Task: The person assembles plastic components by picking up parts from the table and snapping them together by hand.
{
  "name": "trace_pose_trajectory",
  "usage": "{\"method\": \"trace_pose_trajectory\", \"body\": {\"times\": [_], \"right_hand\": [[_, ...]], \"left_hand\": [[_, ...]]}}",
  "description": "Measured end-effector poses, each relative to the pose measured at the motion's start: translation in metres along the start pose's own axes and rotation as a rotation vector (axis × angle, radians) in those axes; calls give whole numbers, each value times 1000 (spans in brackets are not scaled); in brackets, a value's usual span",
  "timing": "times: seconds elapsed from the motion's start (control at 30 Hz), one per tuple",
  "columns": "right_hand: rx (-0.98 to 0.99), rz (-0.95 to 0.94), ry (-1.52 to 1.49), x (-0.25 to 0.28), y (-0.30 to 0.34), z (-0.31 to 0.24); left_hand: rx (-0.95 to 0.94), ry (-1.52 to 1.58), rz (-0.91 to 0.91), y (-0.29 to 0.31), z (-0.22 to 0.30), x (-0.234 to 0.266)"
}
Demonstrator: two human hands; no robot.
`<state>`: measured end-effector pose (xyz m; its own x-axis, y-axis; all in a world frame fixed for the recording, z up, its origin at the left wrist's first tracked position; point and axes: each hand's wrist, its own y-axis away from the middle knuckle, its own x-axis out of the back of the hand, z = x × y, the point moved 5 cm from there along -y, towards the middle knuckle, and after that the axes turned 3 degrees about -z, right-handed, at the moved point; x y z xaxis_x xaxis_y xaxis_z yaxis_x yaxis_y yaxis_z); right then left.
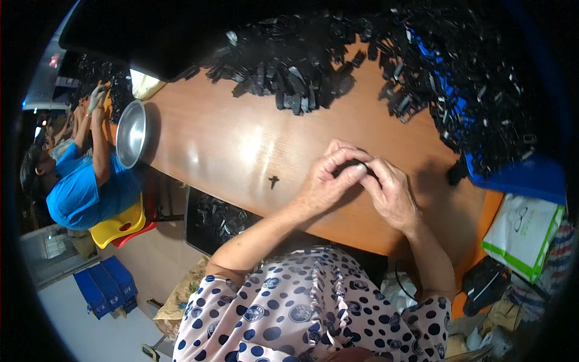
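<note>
Over the wooden table (217, 133), my left hand (332, 172) and my right hand (389, 190) come together with their fingers curled. Between them they grip a small black part (360, 164), mostly hidden by the fingers, so its exact kind does not show. To the left of my left hand, a tiny dark cross-shaped piece (273, 181) lies by itself on the tabletop. Beyond my hands, a heap of small black plastic parts (295, 84) spreads along the table's far side.
At the right, more black parts fill a blue tray (518, 181). A metal bowl (131, 134) stands at the table's left edge, near a person in a blue shirt (90, 187). Below the table edge sits a black bin (208, 220) of parts. A white-green bag (522, 232) is at right.
</note>
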<state>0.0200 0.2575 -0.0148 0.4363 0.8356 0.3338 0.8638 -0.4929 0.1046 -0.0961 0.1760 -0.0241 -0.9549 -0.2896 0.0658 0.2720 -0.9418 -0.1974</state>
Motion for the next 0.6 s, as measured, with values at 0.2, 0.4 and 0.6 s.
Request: {"method": "trace_pose_trajectory", "body": {"times": [0.2,0.4,0.6], "right_hand": [[109,-104,397,-15,11,-23],[249,221,933,44,-7,13],[330,212,1124,90,-55,33]], "left_hand": [[448,457,142,44,1,6],[491,-316,428,147,19,154],[554,-1243,298,178,42,214]]}}
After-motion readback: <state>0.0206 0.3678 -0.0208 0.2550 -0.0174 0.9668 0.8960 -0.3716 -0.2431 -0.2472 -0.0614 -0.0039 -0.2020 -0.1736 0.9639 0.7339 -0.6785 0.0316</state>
